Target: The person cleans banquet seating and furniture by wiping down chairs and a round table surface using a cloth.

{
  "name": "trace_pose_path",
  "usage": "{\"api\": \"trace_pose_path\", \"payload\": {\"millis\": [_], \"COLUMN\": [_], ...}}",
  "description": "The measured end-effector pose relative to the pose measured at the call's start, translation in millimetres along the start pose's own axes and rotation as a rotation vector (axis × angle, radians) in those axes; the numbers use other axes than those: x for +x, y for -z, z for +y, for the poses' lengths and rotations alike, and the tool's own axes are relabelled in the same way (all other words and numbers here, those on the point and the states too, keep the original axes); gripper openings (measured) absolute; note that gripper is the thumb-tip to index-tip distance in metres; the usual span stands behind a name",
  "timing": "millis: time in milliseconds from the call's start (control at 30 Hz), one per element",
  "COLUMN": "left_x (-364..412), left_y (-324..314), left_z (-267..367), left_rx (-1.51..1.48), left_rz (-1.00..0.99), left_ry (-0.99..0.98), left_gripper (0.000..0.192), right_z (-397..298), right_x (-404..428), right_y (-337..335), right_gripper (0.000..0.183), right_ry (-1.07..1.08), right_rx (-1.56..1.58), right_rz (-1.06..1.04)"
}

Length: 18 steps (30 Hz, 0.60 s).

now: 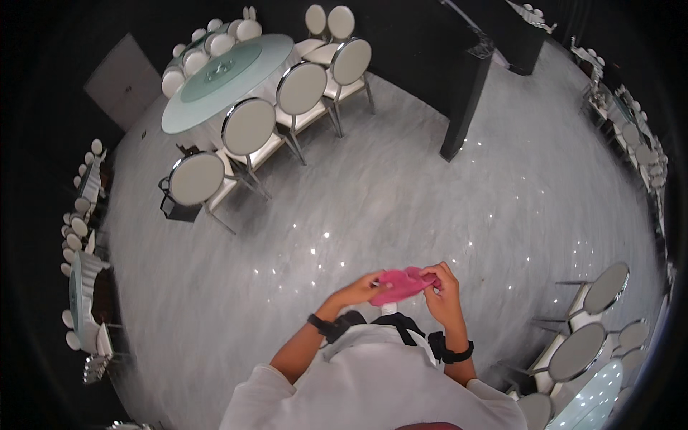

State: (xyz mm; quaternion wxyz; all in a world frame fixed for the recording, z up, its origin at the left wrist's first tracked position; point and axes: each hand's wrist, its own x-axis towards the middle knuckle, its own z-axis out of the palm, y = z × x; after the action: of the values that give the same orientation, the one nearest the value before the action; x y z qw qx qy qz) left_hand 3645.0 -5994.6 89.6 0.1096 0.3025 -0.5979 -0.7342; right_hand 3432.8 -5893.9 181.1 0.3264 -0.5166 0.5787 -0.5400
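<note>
A crumpled pink cloth is stretched between my two hands in front of my waist. My left hand grips its left end between thumb and fingers. On the other side, my right hand pinches the right end, with the fingers bent over the fabric. Both wrists carry black straps with a dark device. Below the cloth, part of a white shoe shows above the hem of my white shirt.
A round glass-topped table with white round-backed chairs stands at upper left. A black bag lies beside the nearest chair. A dark partition ends at upper centre-right. More chairs and a table are at lower right.
</note>
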Motion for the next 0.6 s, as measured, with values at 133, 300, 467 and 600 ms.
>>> {"api": "trace_pose_path", "payload": {"millis": [133,300,467,600], "left_x": [13.3,58.7,123.6,171.4], "left_y": [51.8,134.1,233.7,314.4], "left_z": [61.9,60.7,82.4,140.3], "left_rx": [0.213,0.538,0.316,0.24], "left_rz": [0.298,0.261,0.434,0.412], "left_ry": [0.095,-0.193,-0.086,-0.172], "left_gripper": [0.035,0.033,0.031,0.033], "right_z": [28.3,42.8,57.1,84.6], "right_x": [68.9,155.1,266.6,333.7], "right_y": [2.8,-30.5,-63.6,-73.5], "right_gripper": [0.027,0.026,0.018,0.01], "right_ry": [-0.069,-0.063,-0.056,-0.135], "right_rx": [-0.201,-0.256,-0.422,-0.698], "right_rz": [-0.111,-0.134,-0.145,-0.154]}}
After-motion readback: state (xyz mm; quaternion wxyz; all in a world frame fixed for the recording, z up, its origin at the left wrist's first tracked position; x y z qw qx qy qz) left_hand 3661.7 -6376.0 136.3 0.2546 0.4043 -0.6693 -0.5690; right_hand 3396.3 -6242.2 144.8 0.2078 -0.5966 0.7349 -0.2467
